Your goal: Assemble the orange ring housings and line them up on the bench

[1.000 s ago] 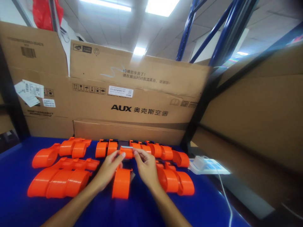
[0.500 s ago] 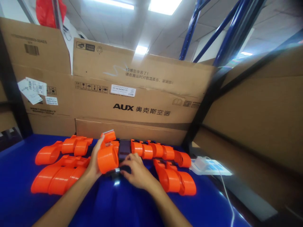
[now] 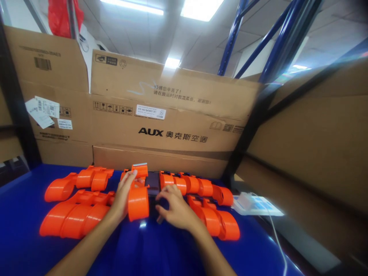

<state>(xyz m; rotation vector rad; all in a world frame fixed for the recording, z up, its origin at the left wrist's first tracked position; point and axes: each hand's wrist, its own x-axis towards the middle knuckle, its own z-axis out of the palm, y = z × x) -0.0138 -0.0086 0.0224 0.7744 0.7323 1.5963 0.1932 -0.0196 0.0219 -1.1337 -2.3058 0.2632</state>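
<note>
Just left of the middle of the blue tabletop (image 3: 138, 253), the person's left hand (image 3: 123, 195) has its fingers closed on an orange piece (image 3: 138, 203), which is raised upright with its broad ring facing the viewer and a smaller orange part on top, edged by a thin grey strip (image 3: 140, 164). Beside it, the right hand (image 3: 176, 205) is half curled, thumb and forefinger a little apart; a small dark object (image 3: 160, 219) shows by the thumb, and whether the fingers grip it cannot be told. Between and just beyond the hands lies a dark rectangular slab (image 3: 153, 181). To the left, more orange pieces sit in two groups, a back group (image 3: 86, 178) and a front group (image 3: 73, 220), the latter partly behind the left forearm. To the right, a back row (image 3: 192, 184) runs outward from the slab, and a front pair (image 3: 228, 225) sits nearer, partly behind the right hand. Farther right, a white power strip (image 3: 267, 207) bears a plug (image 3: 245, 200), and a white cable (image 3: 274, 237) trails downward. Behind everything stands a cardboard panel (image 3: 172, 153) printed "AUX", below blue metal uprights (image 3: 234, 38) and bright ceiling lamps (image 3: 201, 7).
</note>
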